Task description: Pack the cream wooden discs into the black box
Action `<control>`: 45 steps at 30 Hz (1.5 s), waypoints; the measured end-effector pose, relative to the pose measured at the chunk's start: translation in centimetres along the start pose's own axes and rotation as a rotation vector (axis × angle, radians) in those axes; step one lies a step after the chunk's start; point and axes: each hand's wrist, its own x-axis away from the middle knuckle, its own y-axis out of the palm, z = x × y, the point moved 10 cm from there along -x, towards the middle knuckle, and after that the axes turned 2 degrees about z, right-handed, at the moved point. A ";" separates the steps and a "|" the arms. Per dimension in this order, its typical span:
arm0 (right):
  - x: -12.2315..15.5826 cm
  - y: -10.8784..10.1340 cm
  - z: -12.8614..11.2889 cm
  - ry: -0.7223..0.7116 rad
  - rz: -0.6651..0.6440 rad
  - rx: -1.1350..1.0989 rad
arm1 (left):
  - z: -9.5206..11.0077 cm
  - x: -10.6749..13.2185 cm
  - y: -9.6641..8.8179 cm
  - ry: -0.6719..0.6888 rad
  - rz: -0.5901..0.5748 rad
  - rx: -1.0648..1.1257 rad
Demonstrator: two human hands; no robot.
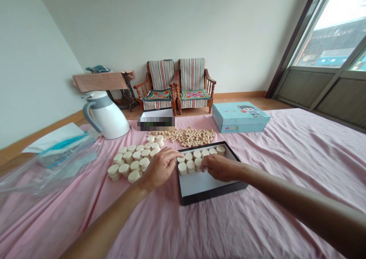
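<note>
A shallow black-rimmed box (213, 195) with a white inside lies on the pink cloth. Stacks of pale round discs (190, 167) stand in it in two rows along its far side. My right hand (219, 167) reaches in from the right, its thumb and fingers closed at the right end of the nearer row, on a disc stack (198, 164). Over the box's left edge stretch the fingers of my left hand (161, 165), apart and without a visible object. More disc stacks (124, 169) stand on the cloth left of that hand, which partly hides some.
Small wooden pieces (196, 138) lie heaped beyond the box. Behind are another black-and-white box (157, 114) and a light-blue carton (240, 118). A white jug (111, 118) and clear plastic bags (57, 163) are at left. Two chairs (193, 74) stand by the wall.
</note>
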 end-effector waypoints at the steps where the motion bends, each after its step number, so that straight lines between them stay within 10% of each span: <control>1: -0.1 -0.1 -0.1 0.003 -0.007 0.005 | -0.4 0.3 -0.4 -0.018 0.010 0.000; 14: 2.4 -3.5 -0.9 -0.048 0.251 -0.143 | -7.6 8.1 -9.1 -0.439 0.161 -0.046; 27: 2.0 -2.1 -4.6 -0.141 0.360 -0.265 | -9.0 13.9 -9.6 -0.591 0.154 -0.188; 33: 2.4 -1.6 -12.2 -0.273 0.428 -0.309 | -10.3 15.5 -8.4 -0.703 0.226 -0.129; 37: -0.1 2.7 -17.1 -0.261 0.335 -0.188 | -10.6 15.8 -7.5 -0.736 0.252 -0.067; 45: -7.4 5.6 -16.6 -0.008 0.395 -0.156 | -11.4 16.6 -5.6 -0.737 0.275 0.145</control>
